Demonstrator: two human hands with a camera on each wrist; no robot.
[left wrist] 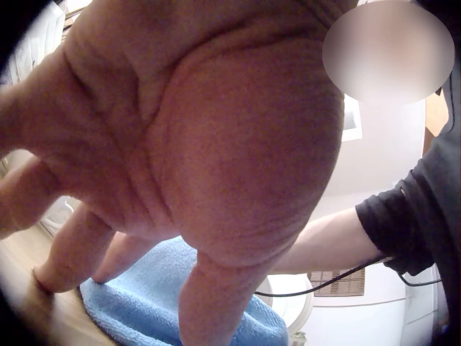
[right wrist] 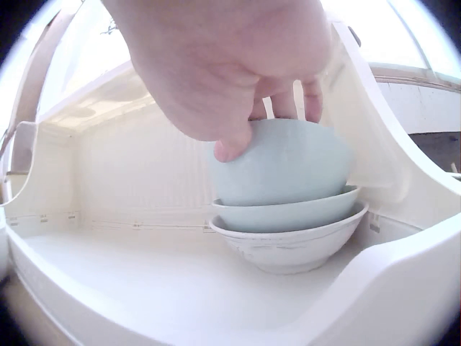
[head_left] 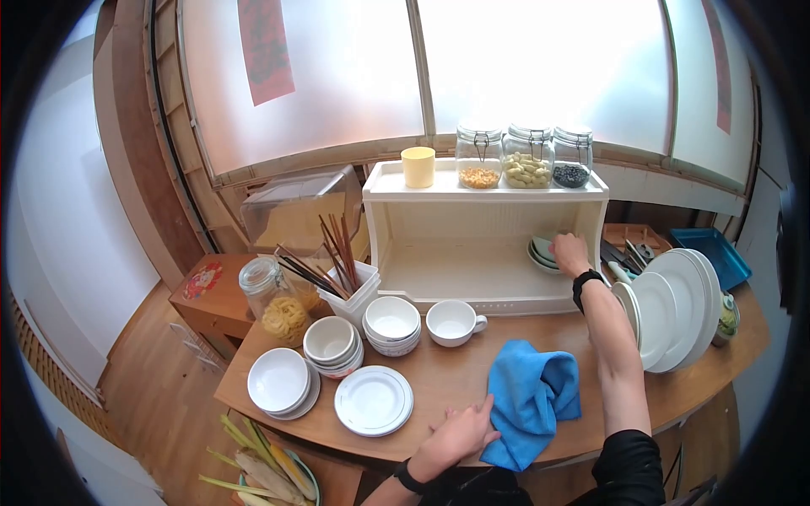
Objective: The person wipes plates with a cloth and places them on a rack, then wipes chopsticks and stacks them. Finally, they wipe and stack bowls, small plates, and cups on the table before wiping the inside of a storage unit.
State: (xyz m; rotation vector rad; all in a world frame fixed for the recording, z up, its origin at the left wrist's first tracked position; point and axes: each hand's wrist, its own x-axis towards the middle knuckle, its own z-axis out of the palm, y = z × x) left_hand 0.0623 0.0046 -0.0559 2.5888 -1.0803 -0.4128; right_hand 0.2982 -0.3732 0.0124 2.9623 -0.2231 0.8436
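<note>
Inside the right end of the white shelf unit, my right hand grips a pale green bowl by its rim, the thumb on the near side and the fingers over the far side. That bowl sits tilted on top of another pale green bowl, with a white bowl at the bottom of the stack. Near the table's front edge, my left hand rests with fingers spread and relaxed, fingertips right at the edge of a crumpled blue cloth.
Stacked bowls, small plates and a white cup stand left on the table. Large plates stand upright at the right. Glass jars and a yellow cup top the unit. Chopsticks fill a white holder.
</note>
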